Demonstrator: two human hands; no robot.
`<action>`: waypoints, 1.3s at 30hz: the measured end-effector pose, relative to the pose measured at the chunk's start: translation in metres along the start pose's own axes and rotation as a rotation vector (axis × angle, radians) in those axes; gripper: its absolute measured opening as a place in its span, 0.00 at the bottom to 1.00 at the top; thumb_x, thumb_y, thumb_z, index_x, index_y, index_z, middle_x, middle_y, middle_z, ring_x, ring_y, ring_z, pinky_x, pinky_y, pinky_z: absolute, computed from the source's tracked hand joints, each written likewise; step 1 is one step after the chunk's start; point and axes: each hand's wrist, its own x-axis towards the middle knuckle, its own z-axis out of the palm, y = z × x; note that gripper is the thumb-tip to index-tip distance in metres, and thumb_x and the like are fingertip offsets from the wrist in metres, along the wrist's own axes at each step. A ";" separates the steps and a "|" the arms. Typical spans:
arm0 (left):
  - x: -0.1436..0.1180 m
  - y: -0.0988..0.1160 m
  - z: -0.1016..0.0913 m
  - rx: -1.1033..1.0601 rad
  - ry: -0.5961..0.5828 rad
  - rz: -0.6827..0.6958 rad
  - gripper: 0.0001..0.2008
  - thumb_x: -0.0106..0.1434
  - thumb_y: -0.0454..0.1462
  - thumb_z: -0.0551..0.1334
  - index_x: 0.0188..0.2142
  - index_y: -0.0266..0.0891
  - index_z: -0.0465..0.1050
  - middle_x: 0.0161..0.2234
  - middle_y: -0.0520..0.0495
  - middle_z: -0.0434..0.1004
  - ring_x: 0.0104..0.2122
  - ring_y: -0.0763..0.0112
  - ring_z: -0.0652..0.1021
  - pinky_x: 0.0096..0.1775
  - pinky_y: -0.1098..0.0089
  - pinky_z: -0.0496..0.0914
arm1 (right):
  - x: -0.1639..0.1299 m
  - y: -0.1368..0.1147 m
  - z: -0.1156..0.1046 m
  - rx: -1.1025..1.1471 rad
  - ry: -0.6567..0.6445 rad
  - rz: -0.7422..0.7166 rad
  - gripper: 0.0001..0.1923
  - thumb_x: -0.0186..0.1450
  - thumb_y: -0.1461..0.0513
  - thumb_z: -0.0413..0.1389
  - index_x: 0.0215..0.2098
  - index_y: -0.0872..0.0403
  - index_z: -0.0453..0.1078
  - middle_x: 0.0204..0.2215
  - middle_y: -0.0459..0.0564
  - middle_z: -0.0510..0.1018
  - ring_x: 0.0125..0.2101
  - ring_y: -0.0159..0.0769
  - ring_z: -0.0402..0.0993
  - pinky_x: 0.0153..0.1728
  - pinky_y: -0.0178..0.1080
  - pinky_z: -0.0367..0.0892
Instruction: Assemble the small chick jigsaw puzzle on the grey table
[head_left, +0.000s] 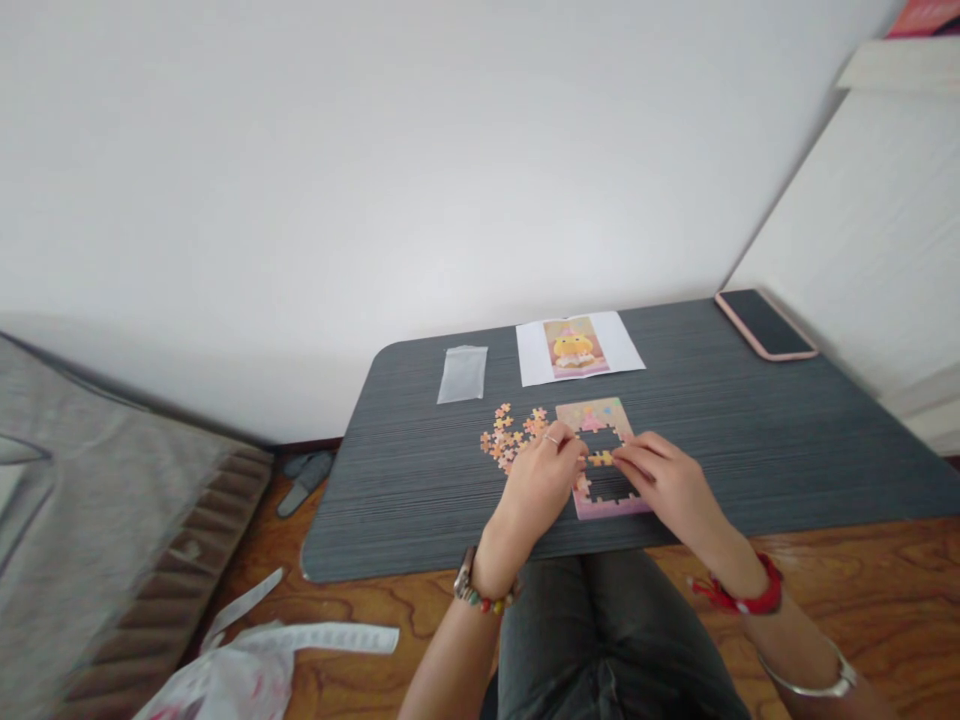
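Head-camera view: a person seated at a dark grey wood-grain table (750,440) worked on a small pastel cardboard jigsaw (600,455), its pink border and upper rows joined while a ragged gap remained open in the middle, just beneath the fingertips. Loose orange-and-pink puzzle pieces (510,435) lay heaped just beyond the left hand (541,480), apparently yet to be placed. Both forearms reached forward, wrists bent down; the left hand's fingers were curled together, and the right hand (664,480) pinched a small yellow piece (601,458) between thumb and forefinger. A printed duck reference sheet (577,347) lay farther out
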 end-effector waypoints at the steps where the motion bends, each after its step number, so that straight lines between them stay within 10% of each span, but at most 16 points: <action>1: 0.002 0.003 0.002 -0.007 0.003 -0.013 0.04 0.64 0.34 0.54 0.37 0.40 0.68 0.39 0.48 0.67 0.36 0.71 0.72 0.38 0.71 0.70 | 0.000 0.002 -0.002 0.018 0.004 0.009 0.11 0.66 0.61 0.48 0.34 0.52 0.72 0.31 0.50 0.74 0.33 0.34 0.71 0.37 0.37 0.67; 39: 0.040 0.007 0.036 0.053 -0.084 -0.175 0.10 0.66 0.35 0.50 0.37 0.37 0.69 0.40 0.43 0.68 0.39 0.67 0.73 0.41 0.68 0.70 | 0.029 0.043 0.005 -0.035 -0.248 0.012 0.11 0.65 0.62 0.49 0.33 0.54 0.73 0.32 0.50 0.72 0.32 0.34 0.70 0.35 0.36 0.65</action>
